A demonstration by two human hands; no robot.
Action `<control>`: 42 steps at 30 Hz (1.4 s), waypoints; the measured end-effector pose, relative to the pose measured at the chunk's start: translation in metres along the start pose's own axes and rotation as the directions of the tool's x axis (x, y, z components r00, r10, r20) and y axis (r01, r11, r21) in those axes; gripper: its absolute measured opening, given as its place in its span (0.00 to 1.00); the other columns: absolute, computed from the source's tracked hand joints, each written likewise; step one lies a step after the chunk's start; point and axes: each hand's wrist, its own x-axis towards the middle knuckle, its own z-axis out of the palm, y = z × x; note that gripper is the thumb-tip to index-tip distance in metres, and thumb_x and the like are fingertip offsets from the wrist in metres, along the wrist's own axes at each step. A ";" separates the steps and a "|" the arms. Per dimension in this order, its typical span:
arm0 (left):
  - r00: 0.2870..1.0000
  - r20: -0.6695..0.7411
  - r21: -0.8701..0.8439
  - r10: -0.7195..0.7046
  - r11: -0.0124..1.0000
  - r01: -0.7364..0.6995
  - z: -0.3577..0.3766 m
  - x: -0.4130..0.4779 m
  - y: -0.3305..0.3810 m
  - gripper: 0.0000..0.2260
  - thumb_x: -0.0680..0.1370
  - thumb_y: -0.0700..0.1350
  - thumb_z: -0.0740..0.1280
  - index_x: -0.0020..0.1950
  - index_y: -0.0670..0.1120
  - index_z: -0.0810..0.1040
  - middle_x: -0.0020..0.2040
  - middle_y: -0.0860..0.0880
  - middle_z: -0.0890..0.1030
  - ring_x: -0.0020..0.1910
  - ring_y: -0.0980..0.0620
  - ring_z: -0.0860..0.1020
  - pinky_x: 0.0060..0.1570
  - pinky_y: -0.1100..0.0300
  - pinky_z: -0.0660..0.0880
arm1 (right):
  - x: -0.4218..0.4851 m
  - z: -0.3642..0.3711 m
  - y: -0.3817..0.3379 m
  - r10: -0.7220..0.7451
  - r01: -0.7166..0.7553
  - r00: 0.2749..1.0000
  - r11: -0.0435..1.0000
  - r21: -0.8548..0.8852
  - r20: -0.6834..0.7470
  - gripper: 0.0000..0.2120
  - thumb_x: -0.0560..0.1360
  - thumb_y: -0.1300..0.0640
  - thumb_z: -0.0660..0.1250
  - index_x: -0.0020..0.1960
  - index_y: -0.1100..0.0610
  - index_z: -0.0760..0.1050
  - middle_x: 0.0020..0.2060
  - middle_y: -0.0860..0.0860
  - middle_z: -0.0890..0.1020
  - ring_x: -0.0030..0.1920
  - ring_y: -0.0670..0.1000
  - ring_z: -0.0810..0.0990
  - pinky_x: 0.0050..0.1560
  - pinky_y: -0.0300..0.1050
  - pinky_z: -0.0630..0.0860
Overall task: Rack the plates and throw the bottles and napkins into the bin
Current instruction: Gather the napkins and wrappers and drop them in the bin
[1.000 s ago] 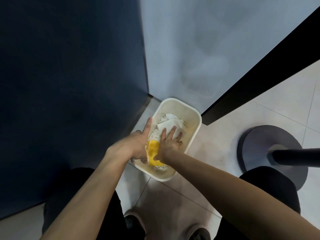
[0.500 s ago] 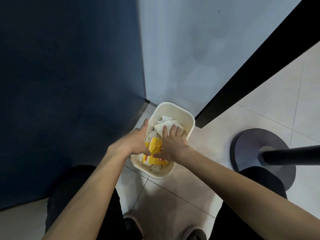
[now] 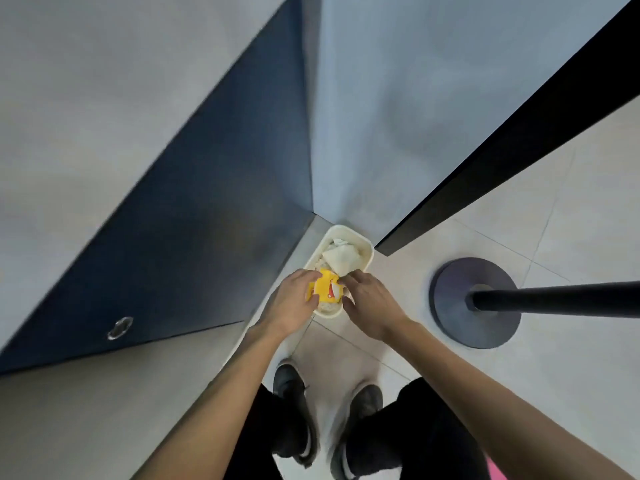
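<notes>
Two grips are leaving the bin (image 3: 349, 229).
We are rising: napkins (image 3: 341, 254) binned, right grip (image 3: 367, 299) released, left grip (image 3: 294, 299) unclear.

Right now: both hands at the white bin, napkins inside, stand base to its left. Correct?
Not quite. The stand base is to the right of the bin, not the left; the head view shows it. The rest holds: left hand and right hand are at the white bin, napkins inside.
</notes>
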 end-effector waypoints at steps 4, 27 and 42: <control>0.999 -0.009 -0.116 -0.033 0.993 0.032 -0.044 -0.087 0.057 0.16 0.78 0.38 0.67 0.64 0.49 0.78 0.56 0.51 0.81 0.52 0.51 0.80 0.55 0.57 0.76 | -0.083 -0.066 -0.047 0.005 -0.007 1.000 0.995 0.100 0.022 0.16 0.80 0.55 0.59 0.67 0.55 0.74 0.62 0.53 0.76 0.63 0.57 0.73 0.63 0.52 0.70; 0.792 -0.523 -0.482 -0.314 0.876 0.028 -0.186 -0.431 0.161 0.10 0.81 0.39 0.63 0.58 0.47 0.81 0.38 0.52 0.82 0.33 0.60 0.79 0.40 0.65 0.78 | -0.294 -0.222 -0.267 -0.587 0.593 0.801 0.805 -0.026 0.114 0.11 0.81 0.56 0.62 0.61 0.54 0.78 0.57 0.47 0.80 0.57 0.48 0.76 0.53 0.34 0.65; 0.370 -0.701 -0.655 -0.610 0.756 0.005 -0.255 -0.662 0.035 0.08 0.80 0.42 0.65 0.57 0.54 0.75 0.37 0.52 0.83 0.35 0.54 0.80 0.39 0.63 0.76 | -0.316 -0.137 -0.533 -0.838 0.883 0.437 0.469 0.021 0.325 0.09 0.81 0.56 0.60 0.53 0.52 0.79 0.48 0.43 0.80 0.50 0.41 0.75 0.53 0.39 0.72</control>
